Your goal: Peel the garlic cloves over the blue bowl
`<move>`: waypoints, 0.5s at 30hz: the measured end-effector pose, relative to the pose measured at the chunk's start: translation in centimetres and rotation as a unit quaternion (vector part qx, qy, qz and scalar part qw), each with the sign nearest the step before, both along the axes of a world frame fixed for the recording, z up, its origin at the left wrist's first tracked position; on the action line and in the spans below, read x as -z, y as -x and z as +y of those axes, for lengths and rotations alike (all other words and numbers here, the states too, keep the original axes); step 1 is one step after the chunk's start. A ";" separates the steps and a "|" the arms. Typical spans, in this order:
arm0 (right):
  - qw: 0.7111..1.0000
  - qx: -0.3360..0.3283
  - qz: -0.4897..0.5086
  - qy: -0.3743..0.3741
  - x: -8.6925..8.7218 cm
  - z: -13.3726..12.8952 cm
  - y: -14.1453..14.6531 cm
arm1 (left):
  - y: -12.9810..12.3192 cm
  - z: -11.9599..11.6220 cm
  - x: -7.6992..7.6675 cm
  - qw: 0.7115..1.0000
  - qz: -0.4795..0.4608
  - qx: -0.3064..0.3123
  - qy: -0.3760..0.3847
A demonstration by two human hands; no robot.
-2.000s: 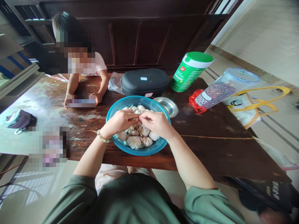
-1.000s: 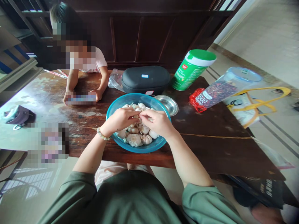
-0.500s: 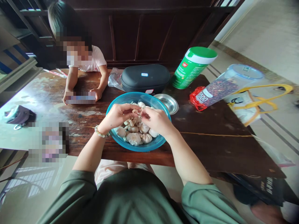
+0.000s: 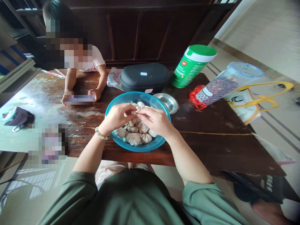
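A turquoise glass bowl (image 4: 138, 147) sits on the dark wooden table (image 4: 211, 150), holding several papery white garlic bulbs (image 4: 134, 139) and loose cloves. Above the bowl's middle, my left hand (image 4: 116, 118) and my right hand (image 4: 155, 120) meet with their fingertips together. Both pinch a small garlic clove (image 4: 135, 112), which the fingers largely hide. A beaded bracelet (image 4: 101, 134) circles my left wrist. Both forearms rest near the table's front edge.
A shallow steel dish (image 4: 167, 103), a black zip case (image 4: 144, 78) and a green-lidded canister (image 4: 193, 66) stand beyond the bowl. A seated person (image 4: 82, 59) across the table holds a blurred object (image 4: 79, 99). A plastic jar (image 4: 221, 87) lies at the right.
My hands have closed back together over the bowl, fingertips meeting on the clove. The whole scene has shifted slightly upward in view. The bulbs in the bowl look unmoved.
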State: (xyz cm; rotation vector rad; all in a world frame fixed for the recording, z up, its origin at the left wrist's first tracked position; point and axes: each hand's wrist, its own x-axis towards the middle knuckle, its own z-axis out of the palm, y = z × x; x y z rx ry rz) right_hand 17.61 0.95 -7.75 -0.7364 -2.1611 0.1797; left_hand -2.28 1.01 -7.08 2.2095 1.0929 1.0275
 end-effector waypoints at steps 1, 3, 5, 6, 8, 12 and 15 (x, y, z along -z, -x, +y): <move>1.000 -0.001 0.002 -0.003 0.0 0.0 0.0 | 0.0 0.0 0.1 1.000 0.019 0.000 -0.012; 1.000 -0.002 -0.001 -0.007 0.0 0.0 0.0 | -0.1 0.0 0.2 0.999 0.044 -0.001 -0.030; 1.000 -0.004 -0.003 -0.008 0.0 0.0 0.1 | -0.1 0.0 0.3 0.998 0.055 -0.001 -0.040; 1.000 -0.005 -0.006 -0.006 0.0 0.0 0.1 | -0.1 0.0 0.3 0.997 0.059 -0.001 -0.045; 1.000 -0.005 -0.013 -0.002 -0.1 -0.1 0.1 | -0.1 -0.1 0.2 0.996 0.066 -0.001 -0.055; 1.000 -0.009 -0.023 0.014 -0.3 -0.1 0.0 | -0.1 -0.2 0.1 0.993 0.085 0.001 -0.077; 0.999 -0.012 -0.029 0.020 -0.3 0.0 -0.1 | -0.2 -0.2 0.2 0.991 0.098 0.002 -0.093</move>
